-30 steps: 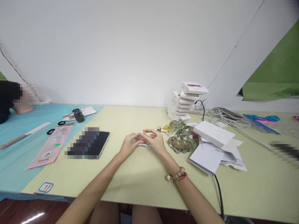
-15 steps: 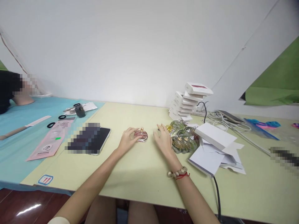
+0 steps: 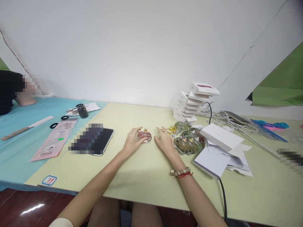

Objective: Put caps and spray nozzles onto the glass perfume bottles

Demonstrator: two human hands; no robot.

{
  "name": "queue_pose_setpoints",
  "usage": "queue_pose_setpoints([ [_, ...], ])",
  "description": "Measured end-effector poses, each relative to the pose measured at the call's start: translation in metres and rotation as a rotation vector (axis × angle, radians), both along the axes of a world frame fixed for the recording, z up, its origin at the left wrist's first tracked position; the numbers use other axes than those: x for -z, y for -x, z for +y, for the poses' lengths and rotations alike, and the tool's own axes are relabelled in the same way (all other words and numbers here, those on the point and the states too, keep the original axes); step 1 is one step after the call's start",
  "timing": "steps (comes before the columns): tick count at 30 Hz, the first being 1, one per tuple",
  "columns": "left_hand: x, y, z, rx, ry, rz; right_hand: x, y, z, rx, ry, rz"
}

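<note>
A small round glass bottle (image 3: 144,136) with pink contents and a gold cap stands on the pale yellow table (image 3: 132,176). My left hand (image 3: 131,142) curls its fingers round the bottle's left side. My right hand (image 3: 164,142) rests flat on the table just right of the bottle, fingers stretched out and apart, holding nothing. A bead bracelet with a red thread circles my right wrist. A cluster of similar glass bottles (image 3: 187,142) with gold caps lies right of my right hand.
White boxes (image 3: 191,101) are stacked at the back, with open white boxes (image 3: 220,148), cables and a black cord to the right. A tablet (image 3: 94,142) lies left of my hands. On the blue cloth lie a pink packet (image 3: 53,143), a knife, a dark jar. Another person sits far left.
My right hand let go of the bottle, moved right and now lies flat beside it. The left hand stays on the bottle, which now stands on the table.
</note>
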State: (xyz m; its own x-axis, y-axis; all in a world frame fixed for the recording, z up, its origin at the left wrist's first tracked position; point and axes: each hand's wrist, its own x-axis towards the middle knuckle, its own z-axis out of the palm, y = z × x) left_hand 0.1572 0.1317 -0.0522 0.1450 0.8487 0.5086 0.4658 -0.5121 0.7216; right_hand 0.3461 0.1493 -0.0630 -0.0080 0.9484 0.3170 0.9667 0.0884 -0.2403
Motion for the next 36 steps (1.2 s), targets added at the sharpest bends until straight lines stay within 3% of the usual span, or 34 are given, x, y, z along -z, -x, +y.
queue_pose_setpoints([
  [6, -0.004, -0.001, -0.001, 0.071, -0.038, 0.078, 0.001, 0.002, 0.0, -0.016, 0.027, 0.031],
  [12, -0.009, 0.002, -0.001, 0.09, 0.049, 0.039, 0.001, 0.0, -0.002, 0.048, 0.031, 0.081],
  [15, -0.007, 0.003, -0.001, 0.136, 0.094, 0.007, 0.002, -0.002, -0.001, -0.004, 0.038, 0.148],
  [18, -0.003, 0.002, -0.003, 0.177, 0.122, -0.023, 0.0, -0.001, 0.0, -0.103, -0.046, 0.409],
  [24, -0.005, -0.008, -0.013, 0.318, 0.173, -0.071, -0.025, 0.017, -0.007, -0.348, -0.096, 1.303],
  [26, -0.006, -0.012, -0.016, 0.36, 0.177, -0.073, -0.031, 0.024, -0.012, -0.417, -0.135, 1.44],
  [30, -0.007, -0.014, -0.017, 0.375, 0.175, -0.025, -0.032, 0.033, -0.017, -0.479, -0.085, 1.343],
  [36, -0.008, -0.013, -0.015, 0.386, 0.168, -0.012, -0.028, 0.034, -0.018, -0.414, -0.146, 1.098],
])
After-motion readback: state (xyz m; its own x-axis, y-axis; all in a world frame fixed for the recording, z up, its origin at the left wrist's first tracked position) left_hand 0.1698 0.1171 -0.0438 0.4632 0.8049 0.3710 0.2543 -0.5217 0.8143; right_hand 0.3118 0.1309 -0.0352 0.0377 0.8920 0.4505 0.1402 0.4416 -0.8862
